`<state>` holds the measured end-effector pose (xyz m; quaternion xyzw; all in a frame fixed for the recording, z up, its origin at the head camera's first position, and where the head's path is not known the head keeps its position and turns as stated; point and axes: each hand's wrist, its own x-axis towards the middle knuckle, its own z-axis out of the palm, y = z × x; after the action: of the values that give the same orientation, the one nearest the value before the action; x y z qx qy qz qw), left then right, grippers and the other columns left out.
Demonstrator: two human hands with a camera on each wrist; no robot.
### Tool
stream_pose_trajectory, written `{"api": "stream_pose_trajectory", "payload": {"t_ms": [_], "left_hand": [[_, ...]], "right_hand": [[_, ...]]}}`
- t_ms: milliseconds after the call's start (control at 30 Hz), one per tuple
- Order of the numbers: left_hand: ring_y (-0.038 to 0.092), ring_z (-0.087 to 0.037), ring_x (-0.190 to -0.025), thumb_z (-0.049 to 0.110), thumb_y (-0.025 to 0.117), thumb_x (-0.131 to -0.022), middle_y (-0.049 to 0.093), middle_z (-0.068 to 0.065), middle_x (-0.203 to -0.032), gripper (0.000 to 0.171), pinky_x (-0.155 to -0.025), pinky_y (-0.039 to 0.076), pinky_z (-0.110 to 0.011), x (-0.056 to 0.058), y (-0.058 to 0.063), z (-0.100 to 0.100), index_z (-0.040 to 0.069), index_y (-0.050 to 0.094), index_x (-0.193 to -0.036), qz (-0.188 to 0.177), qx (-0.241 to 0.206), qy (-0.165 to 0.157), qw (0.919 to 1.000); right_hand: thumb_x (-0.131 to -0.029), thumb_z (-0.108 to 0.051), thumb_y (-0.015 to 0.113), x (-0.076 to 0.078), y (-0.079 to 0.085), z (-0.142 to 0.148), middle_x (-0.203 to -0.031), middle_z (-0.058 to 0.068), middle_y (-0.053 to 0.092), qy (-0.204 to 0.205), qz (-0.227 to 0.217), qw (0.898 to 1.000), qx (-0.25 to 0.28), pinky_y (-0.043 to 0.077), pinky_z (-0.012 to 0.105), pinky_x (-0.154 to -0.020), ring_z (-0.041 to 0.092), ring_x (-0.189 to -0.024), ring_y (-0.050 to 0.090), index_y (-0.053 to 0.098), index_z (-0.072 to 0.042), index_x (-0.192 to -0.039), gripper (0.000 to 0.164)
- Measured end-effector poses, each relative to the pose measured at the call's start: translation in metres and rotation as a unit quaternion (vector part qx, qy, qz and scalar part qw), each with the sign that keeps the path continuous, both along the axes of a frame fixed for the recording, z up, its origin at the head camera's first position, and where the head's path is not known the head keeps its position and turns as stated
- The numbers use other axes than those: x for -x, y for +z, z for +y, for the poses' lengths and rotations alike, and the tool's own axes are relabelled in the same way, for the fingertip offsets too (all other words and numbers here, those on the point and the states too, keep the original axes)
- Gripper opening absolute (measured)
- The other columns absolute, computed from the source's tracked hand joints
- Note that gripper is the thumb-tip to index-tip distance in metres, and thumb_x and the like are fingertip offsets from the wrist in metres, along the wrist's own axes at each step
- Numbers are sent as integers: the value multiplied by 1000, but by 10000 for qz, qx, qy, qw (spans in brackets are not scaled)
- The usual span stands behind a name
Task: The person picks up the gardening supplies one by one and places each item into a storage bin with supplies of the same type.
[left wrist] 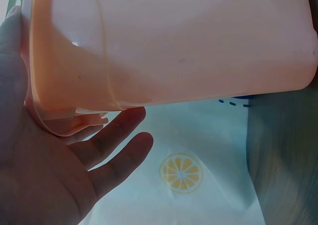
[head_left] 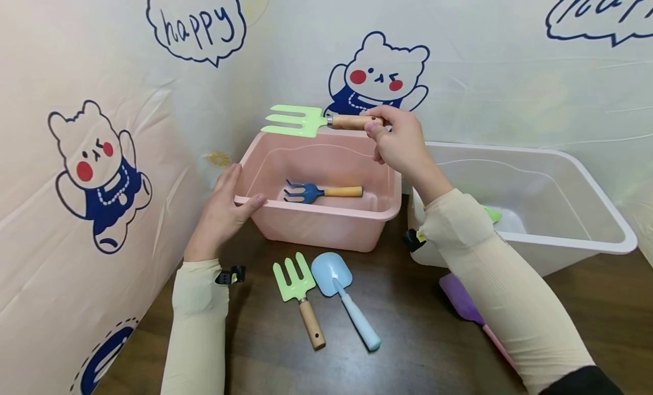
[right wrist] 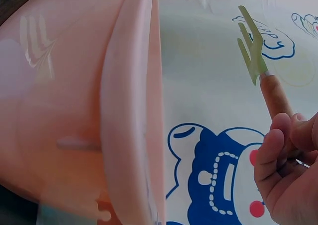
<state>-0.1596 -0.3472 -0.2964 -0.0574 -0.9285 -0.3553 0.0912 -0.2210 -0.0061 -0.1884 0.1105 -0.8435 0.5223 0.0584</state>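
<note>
My right hand (head_left: 400, 137) pinches the wooden handle of a light green hand fork (head_left: 301, 121), held level above the back rim of a pink plastic bin (head_left: 326, 222). Its three tines point left; the right wrist view also shows this raised fork (right wrist: 254, 48). At the bin's front left corner, my left hand (head_left: 219, 213) grips the rim, thumb over the front edge. In the left wrist view its fingers (left wrist: 121, 160) reach along the outside wall. Inside the bin lies a blue hand rake (head_left: 308, 192) with a wooden handle, tines to the left.
Before the bin, a second green hand fork (head_left: 295, 281) and a light blue trowel (head_left: 331, 273) lie on the dark table (head_left: 408, 349). To the right stands a white bin (head_left: 566, 245) holding something green (head_left: 492, 213). A purple tool (head_left: 461, 298) lies partly under my right forearm.
</note>
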Motion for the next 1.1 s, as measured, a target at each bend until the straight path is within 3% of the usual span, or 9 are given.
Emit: {"api": "stream_pose_trajectory", "payload": {"t_ms": [600, 1100], "left_hand": [[18, -38, -150, 56, 66, -94, 11, -10, -168, 98, -115, 20, -60, 3, -1, 3, 8, 16, -162, -36, -67, 17, 10000], [18, -38, -149, 64, 64, -91, 11, -10, -168, 103, -115, 20, -60, 4, -3, -1, 8, 16, -162, -15, -121, 46, 9999]], "right_hand": [[-105, -18, 55, 13, -8, -15, -95, 10, 53, -86, -318, 9994, -66, 56, 29, -63, 24, -60, 59, 68, -12, -122, 21], [-105, -18, 56, 22, -24, -18, -100, 12, 59, -85, -862, 9962, -83, 57, 29, -64, 23, -63, 62, 64, -10, -125, 23]]}}
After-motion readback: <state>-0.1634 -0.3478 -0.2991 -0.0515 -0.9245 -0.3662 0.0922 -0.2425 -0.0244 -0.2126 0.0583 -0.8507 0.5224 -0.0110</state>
